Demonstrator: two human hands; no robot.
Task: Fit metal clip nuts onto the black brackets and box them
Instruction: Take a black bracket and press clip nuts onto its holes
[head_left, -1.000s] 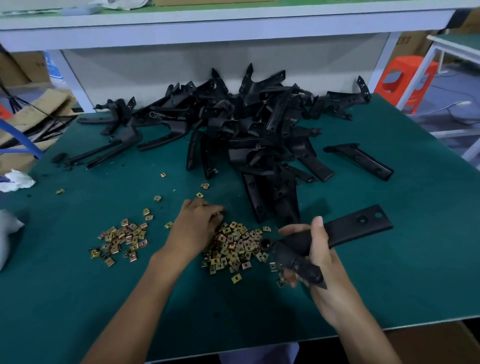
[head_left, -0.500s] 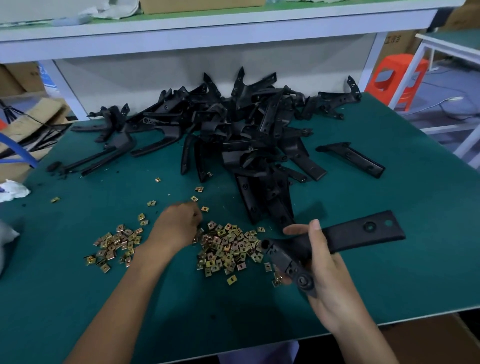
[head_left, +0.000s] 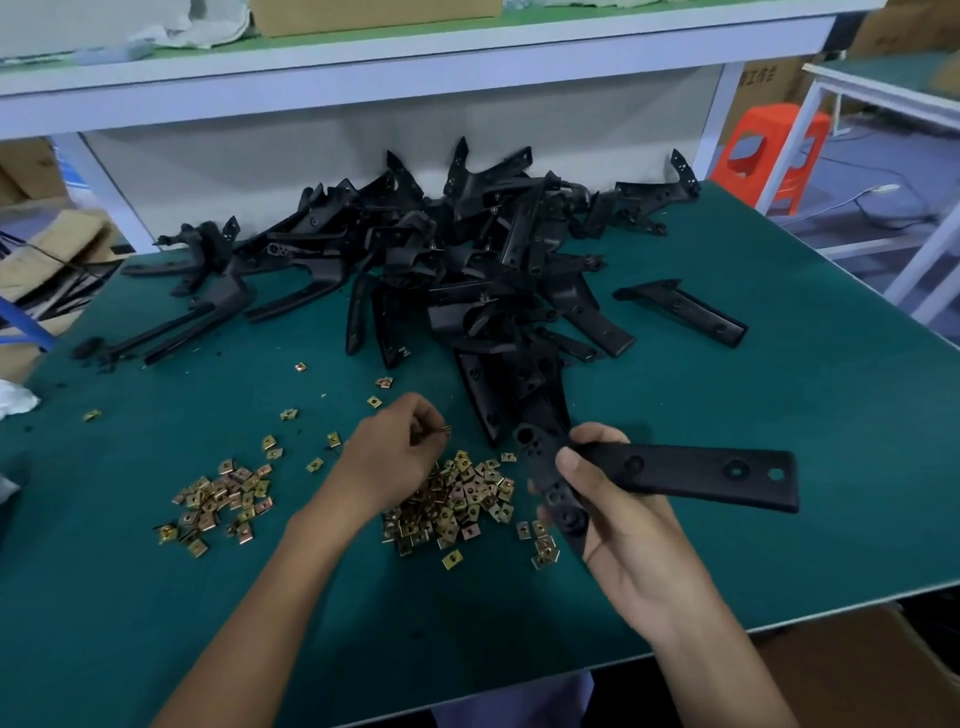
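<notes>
Just above the larger heap of small square brass-coloured metal clip nuts (head_left: 457, 501), turn the single clip nut (head_left: 445, 429) so its open mouth faces a holed edge of the long flat black bracket (head_left: 685, 475) held right of that heap. Slid on squarely, it should, I judge, seat with thread over hole. Your left hand (head_left: 389, 452) pinches that nut, fingertips (head_left: 434, 422) narrow around it. Your right hand (head_left: 623, 530) curls round the bracket's bend, thumb on top.
</notes>
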